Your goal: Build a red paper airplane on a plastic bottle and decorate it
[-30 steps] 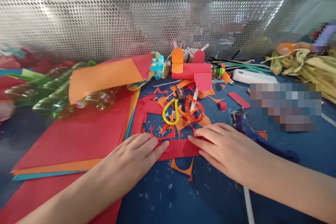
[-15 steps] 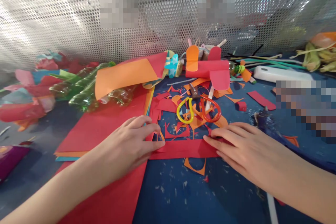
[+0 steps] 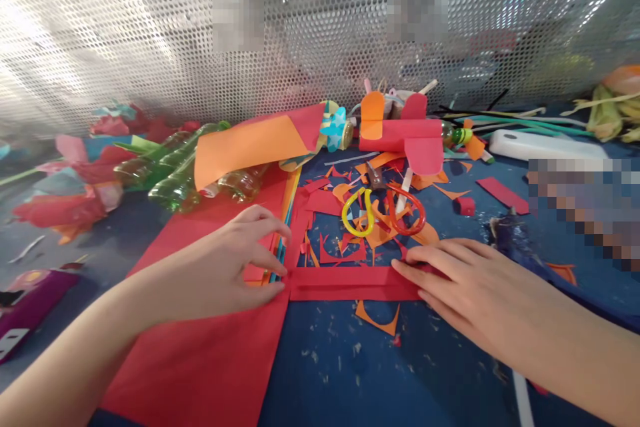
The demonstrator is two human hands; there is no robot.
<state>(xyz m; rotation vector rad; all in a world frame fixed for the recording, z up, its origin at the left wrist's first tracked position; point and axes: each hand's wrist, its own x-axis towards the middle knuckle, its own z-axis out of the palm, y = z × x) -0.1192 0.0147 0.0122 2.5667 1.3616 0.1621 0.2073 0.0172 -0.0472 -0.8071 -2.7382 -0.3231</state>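
A folded red paper strip lies flat on the blue table. My left hand pinches the strip's left end with thumb and fingertips. At the strip's right end my right hand presses down with its fingers stretched flat. Just behind the strip lie scissors with one yellow and one red handle, among red and orange paper scraps.
Large red sheets lie under my left arm over orange and blue ones. Behind are green plastic bottles, a curled orange sheet, a red paper plane model, a white box and a perforated metal screen.
My left hand slid left along the strip and closed from flat fingers into a pinch at its left end. My right hand stayed pressed on the right end. The view shifted left.
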